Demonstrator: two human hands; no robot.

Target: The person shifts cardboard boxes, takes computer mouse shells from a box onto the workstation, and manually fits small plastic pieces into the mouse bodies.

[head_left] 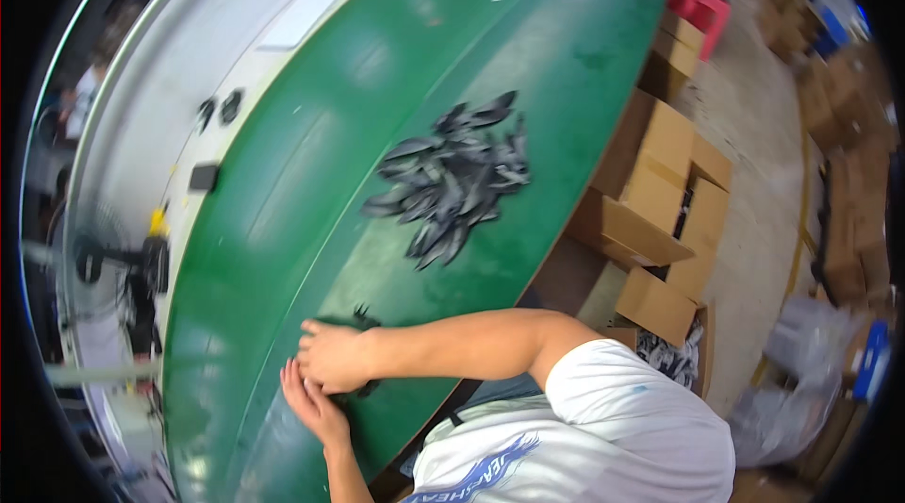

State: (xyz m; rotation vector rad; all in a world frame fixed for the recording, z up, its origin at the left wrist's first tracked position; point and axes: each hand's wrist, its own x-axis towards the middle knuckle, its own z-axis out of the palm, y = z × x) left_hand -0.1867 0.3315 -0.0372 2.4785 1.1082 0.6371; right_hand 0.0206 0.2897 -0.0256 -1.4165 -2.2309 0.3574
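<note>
My right arm reaches across in front of me, and my right hand is over the green table, back upward and fingers curled. Just below it, my left hand has its fingers pressed together, tips close against the right hand. Anything held between them is hidden. Small dark pieces show beside my right wrist, partly covered by the arm. Farther along the table lies a loose pile of thin, leaf-shaped black and grey pieces; blur hides their exact kind.
Open cardboard boxes stand along the table's right side, one holding grey pieces. Beyond the left edge are a black fan, a small black box and a white surface. A pink stool is far right, beside clear plastic bags nearer.
</note>
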